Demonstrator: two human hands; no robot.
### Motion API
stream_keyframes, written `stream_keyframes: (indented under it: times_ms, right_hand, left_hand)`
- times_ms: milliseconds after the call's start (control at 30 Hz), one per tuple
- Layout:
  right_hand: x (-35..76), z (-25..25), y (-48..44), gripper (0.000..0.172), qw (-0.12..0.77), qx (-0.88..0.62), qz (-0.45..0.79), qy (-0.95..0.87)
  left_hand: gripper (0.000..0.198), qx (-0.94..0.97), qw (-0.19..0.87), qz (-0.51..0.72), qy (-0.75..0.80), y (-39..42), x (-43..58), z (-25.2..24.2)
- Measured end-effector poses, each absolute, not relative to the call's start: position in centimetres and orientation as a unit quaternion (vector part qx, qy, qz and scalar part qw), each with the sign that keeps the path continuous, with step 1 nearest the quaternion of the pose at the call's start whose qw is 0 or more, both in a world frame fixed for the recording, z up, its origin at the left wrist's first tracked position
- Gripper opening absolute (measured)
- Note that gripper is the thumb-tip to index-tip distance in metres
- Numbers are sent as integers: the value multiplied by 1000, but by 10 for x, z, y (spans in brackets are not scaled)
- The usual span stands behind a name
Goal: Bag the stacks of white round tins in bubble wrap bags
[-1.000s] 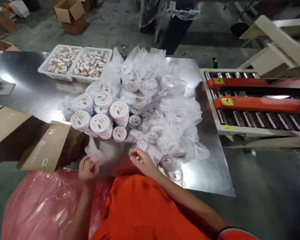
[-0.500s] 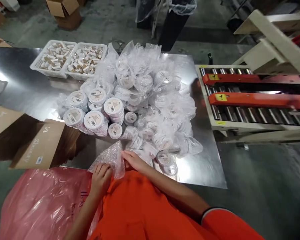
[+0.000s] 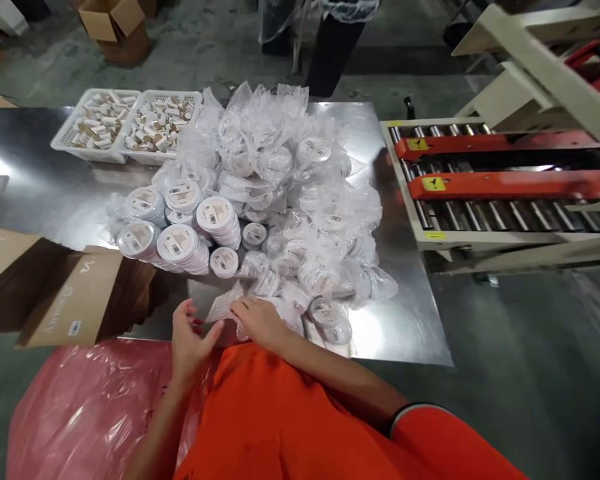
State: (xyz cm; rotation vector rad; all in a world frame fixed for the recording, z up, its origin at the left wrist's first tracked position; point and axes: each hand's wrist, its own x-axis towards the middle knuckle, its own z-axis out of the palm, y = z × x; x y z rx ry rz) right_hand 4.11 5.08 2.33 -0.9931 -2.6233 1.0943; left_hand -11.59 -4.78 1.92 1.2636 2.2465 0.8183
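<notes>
My right hand (image 3: pixel 260 322) is closed on a bubble wrap bag (image 3: pixel 225 303) at the table's near edge. To its left, my left hand (image 3: pixel 193 337) is open, thumb and fingers apart, close to the bag but holding nothing I can see. Beyond the hands stand stacks of round white labelled discs (image 3: pixel 180 245), with a small round one (image 3: pixel 225 262) nearest. On their right is a large heap of bubble-wrapped discs (image 3: pixel 325 207). A wrapped disc (image 3: pixel 325 312) lies just right of my right hand.
Two white baskets (image 3: pixel 93 152) of small white-and-brown pieces stand at the back left of the metal table (image 3: pixel 420 313). Cardboard boxes (image 3: pixel 75 293) are at the left. A pink plastic bag (image 3: pixel 90 407) bulges below them. A roller conveyor (image 3: pixel 480 217) lies to the right.
My left hand has let go of the bubble wrap bag and opened beside it. My right hand has turned over the bag, which is bunched lower. The whole view has shifted slightly.
</notes>
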Motion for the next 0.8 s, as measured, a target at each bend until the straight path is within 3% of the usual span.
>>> stream_keyframes:
  times_ms: [33, 67, 167, 333, 433, 567, 733, 800]
  right_hand:
    - [41, 24, 51, 16, 65, -316, 355, -877]
    - [40, 25, 52, 19, 67, -306, 351, -882]
    - [38, 28, 60, 29, 83, -295, 345, -887]
    - [33, 25, 81, 30, 149, -372, 302, -865]
    - [29, 27, 81, 21, 213, -436, 218, -847]
    - [27, 31, 67, 15, 225, -340, 201, -890]
    - [27, 16, 59, 42, 202, -304, 185, -913]
    - [26, 10, 63, 44, 194, -269, 183, -926]
  left_hand:
    - [67, 445, 220, 287, 819, -42, -114, 24]
    - [62, 450, 231, 270, 819, -37, -111, 27]
    - [19, 481, 248, 231, 809, -30, -107, 29]
    - [12, 430, 237, 263, 831, -38, -113, 19]
    - [2, 359, 290, 309, 831, -41, -116, 17]
    - [23, 289, 349, 366, 813, -39, -112, 21]
    - [29, 324, 358, 362, 797, -37, -110, 27]
    - [29, 339, 348, 342, 804, -38, -109, 30]
